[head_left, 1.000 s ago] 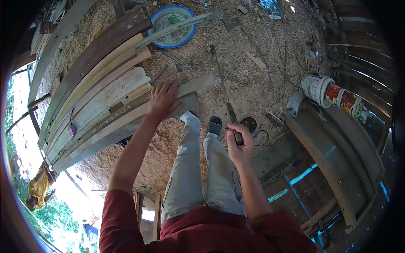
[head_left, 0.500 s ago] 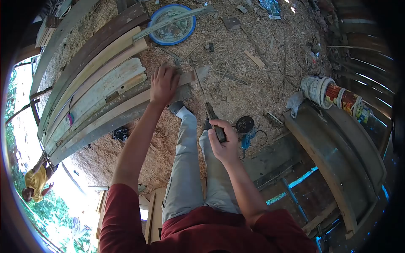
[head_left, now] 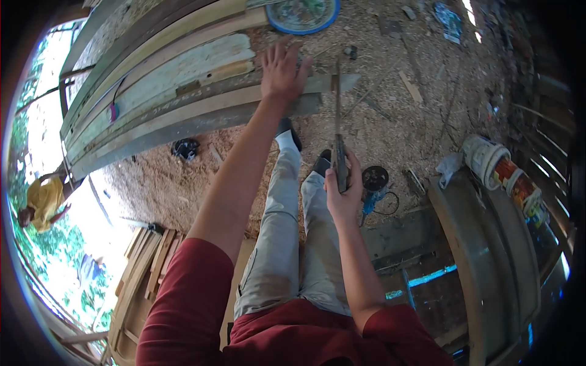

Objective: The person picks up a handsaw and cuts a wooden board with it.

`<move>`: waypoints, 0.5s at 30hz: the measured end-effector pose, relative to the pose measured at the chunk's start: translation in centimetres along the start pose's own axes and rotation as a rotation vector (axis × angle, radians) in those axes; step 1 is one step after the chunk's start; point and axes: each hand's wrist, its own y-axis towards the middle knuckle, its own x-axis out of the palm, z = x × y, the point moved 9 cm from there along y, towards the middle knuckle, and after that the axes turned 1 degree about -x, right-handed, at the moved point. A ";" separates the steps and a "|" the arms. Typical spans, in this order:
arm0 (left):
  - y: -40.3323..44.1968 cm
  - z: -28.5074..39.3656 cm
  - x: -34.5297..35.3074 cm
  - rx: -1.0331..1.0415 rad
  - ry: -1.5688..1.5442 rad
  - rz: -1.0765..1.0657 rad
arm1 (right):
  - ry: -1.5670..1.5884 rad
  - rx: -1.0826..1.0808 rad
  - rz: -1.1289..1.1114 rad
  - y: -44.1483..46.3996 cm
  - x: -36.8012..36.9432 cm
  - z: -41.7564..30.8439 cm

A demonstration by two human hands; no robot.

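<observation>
My left hand (head_left: 283,74) lies with fingers spread over a long, narrow plank (head_left: 318,84), near its right end. In my right hand (head_left: 345,194) is the dark handle of a hand saw (head_left: 337,116), fingers wrapped around it. The saw's thin blade, seen almost edge-on, points away from me and crosses the plank near its end, to the right of my left hand. Whether its teeth are in the wood I cannot tell. A reddish-brown patch shows on the plank beside the blade.
Several long boards (head_left: 207,58) lie side by side at the left. A blue-rimmed basin (head_left: 303,29) sits beyond them. Wood shavings cover the ground. At the right are stacked buckets (head_left: 485,161) and curved panels (head_left: 458,238). A person in a yellow shirt (head_left: 44,200) is at far left.
The view has shifted, so most things appear further right. My left hand's fingers have spread wider. The saw stays in my right hand, its blade now more upright in view.
</observation>
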 end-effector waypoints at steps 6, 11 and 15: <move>0.2 -1.1 -0.1 -0.063 -0.100 0.086 | 0.153 0.118 -0.011 0.0 1.5 0.2; 0.2 -0.4 0.1 -0.052 0.014 0.075 | 0.083 0.115 -0.045 -0.1 1.3 1.7; 0.1 -0.5 0.3 -0.077 0.087 0.052 | -0.027 0.035 -0.006 0.0 1.1 1.4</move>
